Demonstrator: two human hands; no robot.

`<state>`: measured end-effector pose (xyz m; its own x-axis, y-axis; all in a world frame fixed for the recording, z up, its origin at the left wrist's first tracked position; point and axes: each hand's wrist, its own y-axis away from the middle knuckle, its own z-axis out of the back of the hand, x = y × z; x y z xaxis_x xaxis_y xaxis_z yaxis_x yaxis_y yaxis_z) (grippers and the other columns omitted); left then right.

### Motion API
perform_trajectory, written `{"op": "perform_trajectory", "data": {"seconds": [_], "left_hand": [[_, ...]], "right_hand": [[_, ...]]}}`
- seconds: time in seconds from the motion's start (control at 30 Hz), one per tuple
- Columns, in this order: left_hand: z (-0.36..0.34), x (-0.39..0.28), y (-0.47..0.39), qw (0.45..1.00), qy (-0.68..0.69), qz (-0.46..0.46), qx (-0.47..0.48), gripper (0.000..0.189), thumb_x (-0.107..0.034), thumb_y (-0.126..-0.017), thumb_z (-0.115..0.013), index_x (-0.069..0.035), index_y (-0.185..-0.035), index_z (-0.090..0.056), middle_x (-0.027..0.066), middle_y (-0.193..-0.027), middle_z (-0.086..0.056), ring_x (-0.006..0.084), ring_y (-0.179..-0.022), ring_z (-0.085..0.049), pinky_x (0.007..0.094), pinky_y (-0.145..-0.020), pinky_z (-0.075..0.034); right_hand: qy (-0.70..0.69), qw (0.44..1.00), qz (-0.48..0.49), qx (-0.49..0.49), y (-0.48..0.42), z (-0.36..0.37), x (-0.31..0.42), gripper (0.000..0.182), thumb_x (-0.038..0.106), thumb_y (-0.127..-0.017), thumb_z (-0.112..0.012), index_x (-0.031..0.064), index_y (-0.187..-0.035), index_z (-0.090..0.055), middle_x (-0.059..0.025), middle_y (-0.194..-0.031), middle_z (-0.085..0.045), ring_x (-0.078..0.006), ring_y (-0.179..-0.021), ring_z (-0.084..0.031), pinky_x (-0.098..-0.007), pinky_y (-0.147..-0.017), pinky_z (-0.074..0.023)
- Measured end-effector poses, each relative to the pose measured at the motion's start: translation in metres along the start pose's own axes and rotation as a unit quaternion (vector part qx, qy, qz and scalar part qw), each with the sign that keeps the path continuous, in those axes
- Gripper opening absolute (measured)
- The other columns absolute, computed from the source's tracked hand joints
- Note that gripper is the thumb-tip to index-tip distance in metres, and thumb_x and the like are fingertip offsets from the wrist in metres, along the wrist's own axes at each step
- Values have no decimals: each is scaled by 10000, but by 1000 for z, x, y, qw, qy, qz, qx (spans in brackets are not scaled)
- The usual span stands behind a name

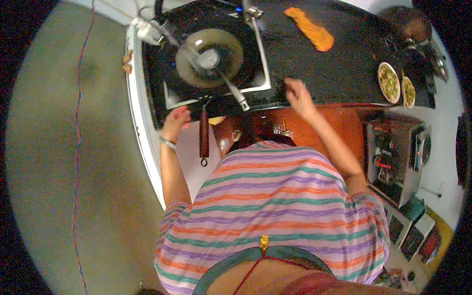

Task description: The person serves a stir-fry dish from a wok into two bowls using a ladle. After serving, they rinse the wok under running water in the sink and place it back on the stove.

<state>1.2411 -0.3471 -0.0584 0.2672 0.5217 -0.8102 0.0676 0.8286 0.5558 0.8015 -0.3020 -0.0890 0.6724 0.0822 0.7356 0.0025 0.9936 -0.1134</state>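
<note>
On the cooktop (169, 77) stands a wok (232, 48), its long brown handle (204, 136) pointing toward me over the counter edge. A metal ladle (234, 90) rests in the wok, its handle lying out over the near rim toward the right. My left hand (177, 120) is just left of the wok handle, apart from it, fingers loosely curled and holding nothing. To the right of the ladle's end, my right hand (298, 95) hovers by the front of the black countertop (343, 62). It is blurred, with fingers loosely bent and nothing visible in them.
An orange cloth (309, 29) lies on the counter behind my right hand. Farther right are a bowl of chopped food (389, 83) and a second bowl (408, 92) with a thin stick across it. A shelf unit (394, 158) stands at the right, orange-brown cabinet fronts (332, 121) below.
</note>
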Motion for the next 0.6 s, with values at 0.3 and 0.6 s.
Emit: {"op": "perform_trajectory", "data": {"seconds": [0.3, 0.6], "left_hand": [[-55, 68, 35, 868, 371, 168, 283, 289, -258, -844, -564, -45, -1034, -519, 53, -863, -561, 155, -757, -548, 267, -682, -463], [-67, 75, 37, 681, 567, 170, 430, 80, -70, -813, -494, -98, -848, -428, -9, -598, -365, 58, -450, -366, 193, -396, -328]], "right_hand": [[87, 995, 34, -25, -178, -11, 36, 459, 174, -749, -578, -38, -1145, -484, -231, -1030, -542, -309, -880, -542, -364, -792, -440], [148, 964, 128, -182, -152, -59, 65, 700, 231, -789, -582, -50, -1308, -206, -283, -1300, -278, -406, -1218, -288, -400, -1009, -282]]}}
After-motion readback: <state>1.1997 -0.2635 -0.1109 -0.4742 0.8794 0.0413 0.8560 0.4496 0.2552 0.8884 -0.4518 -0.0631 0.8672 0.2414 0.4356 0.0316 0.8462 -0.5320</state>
